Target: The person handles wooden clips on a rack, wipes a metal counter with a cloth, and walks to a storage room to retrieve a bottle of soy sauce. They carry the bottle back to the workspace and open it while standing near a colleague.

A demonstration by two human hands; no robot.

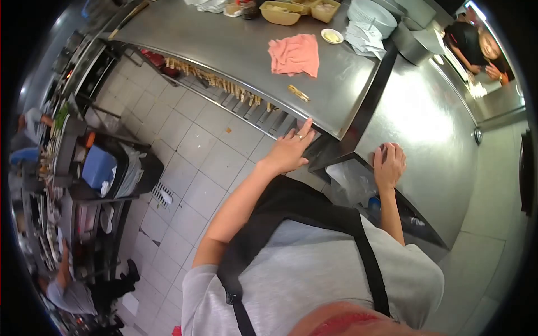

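My left hand (287, 151), with a ring on one finger, is held over the front edge of the steel table (224, 47). Its fingers are spread and nothing is in them. A wooden clothespin (298, 93) lies on the table just beyond the fingertips, with a crumpled orange cloth (294, 55) behind it. My right hand (389, 166) rests on the near edge of a second steel counter (423, 140), its fingers lightly bent on the metal. I make out no object in it. Below that hand, clear plastic (350, 180) shows inside the counter.
Several clothespins (213, 82) are clipped along a rail below the table's edge. Yellow containers (280, 13), a small bowl (332, 36) and stacked white plates (372, 17) stand at the back. A person (476, 53) is at the hatch; another (73, 294) works at left. A bin (126, 171) stands left.
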